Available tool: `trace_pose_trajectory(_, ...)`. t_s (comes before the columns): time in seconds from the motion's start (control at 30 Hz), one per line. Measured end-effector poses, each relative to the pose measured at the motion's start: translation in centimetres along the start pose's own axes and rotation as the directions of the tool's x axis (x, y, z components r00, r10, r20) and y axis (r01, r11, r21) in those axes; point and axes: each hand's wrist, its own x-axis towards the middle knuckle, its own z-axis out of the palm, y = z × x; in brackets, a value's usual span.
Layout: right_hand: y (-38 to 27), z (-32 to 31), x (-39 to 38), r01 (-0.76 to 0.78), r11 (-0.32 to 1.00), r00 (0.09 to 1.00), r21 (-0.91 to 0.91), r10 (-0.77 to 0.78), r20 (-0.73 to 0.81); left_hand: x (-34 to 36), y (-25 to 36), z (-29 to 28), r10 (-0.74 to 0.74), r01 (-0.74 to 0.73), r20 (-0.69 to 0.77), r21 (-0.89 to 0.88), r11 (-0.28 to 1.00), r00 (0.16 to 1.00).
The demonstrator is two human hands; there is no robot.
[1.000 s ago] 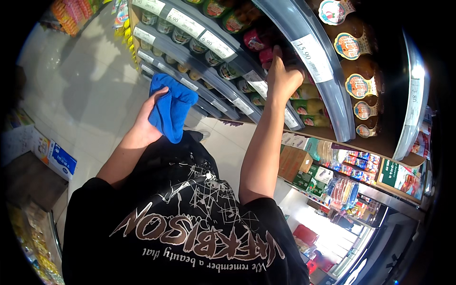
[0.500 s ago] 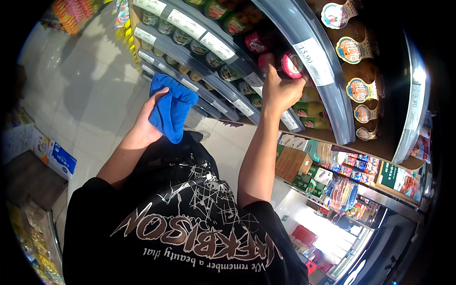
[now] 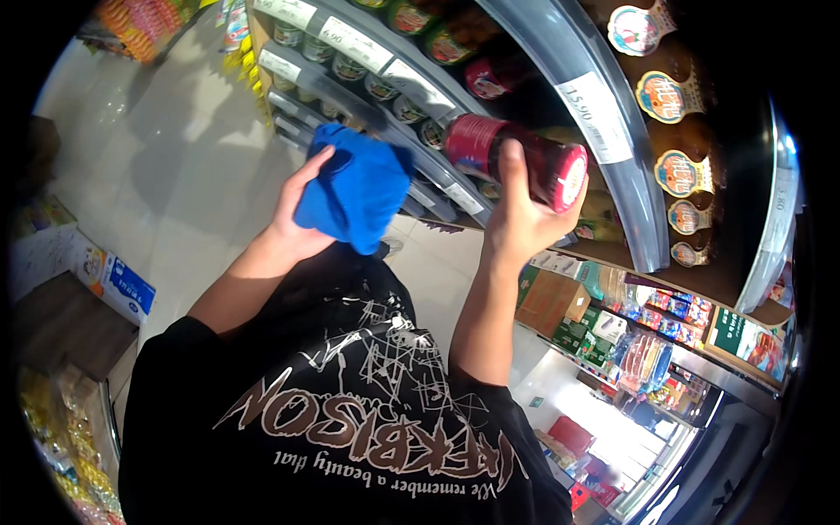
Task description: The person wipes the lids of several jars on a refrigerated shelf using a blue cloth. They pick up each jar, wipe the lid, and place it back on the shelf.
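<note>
In my right hand [image 3: 529,210] is a glass jar [image 3: 503,153] with dark red contents and a pink-red lid, gripped near the lid end. The jar lies tilted sideways in front of the shelf, its base toward my left hand. A folded blue cloth [image 3: 357,188] is held in my left hand [image 3: 302,210], thumb on top and the other fingers hidden beneath it. Cloth and jar are close but apart. Another jar with a red label [image 3: 486,79] stands on the shelf behind.
Shelf tiers with grey price rails [image 3: 595,114] hold green-labelled jars [image 3: 446,42] and small cans [image 3: 350,68]. Brown jars with round labels [image 3: 662,98] line the tier at right. Cardboard boxes [image 3: 551,302] and packets sit lower right. A blue-and-white carton [image 3: 118,284] stands at left.
My right hand has drawn the red jar out of the shelf and turned it sideways. My left hand has moved right with the blue cloth, toward the jar.
</note>
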Motion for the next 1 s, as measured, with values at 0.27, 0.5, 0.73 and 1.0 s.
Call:
trace_pose_trajectory(0.27, -1.9, 0.5, -4.7, -0.186, 0.982, 0.968, 0.043, 0.175, 0.181, 1.2, -2.3, 4.9, 0.127, -0.134, 0.202, 0.024, 0.991, 0.971)
trace_pose_trajectory(0.5, -1.5, 0.2, -4.6, -0.171, 0.937, 0.952, 0.304, 0.078, 0.295, 1.4, -2.1, 4.5, 0.068, -0.078, 0.271, 0.026, 0.997, 0.96)
trace_pose_trajectory(0.73, -2.3, -0.6, -5.1, 0.022, 0.875, 0.975, 0.483, -0.126, 0.184, 0.6, -1.4, 3.5, -0.039, 0.072, 0.318, -0.092, 0.993, 0.947)
trace_pose_trajectory(1.0, -1.9, 0.7, -6.6, 0.431, 0.803, 0.743, 0.412, -0.575, 0.342, 1.8, -1.4, 3.8, -0.033, 0.082, 0.435, -0.094, 0.992, 0.9)
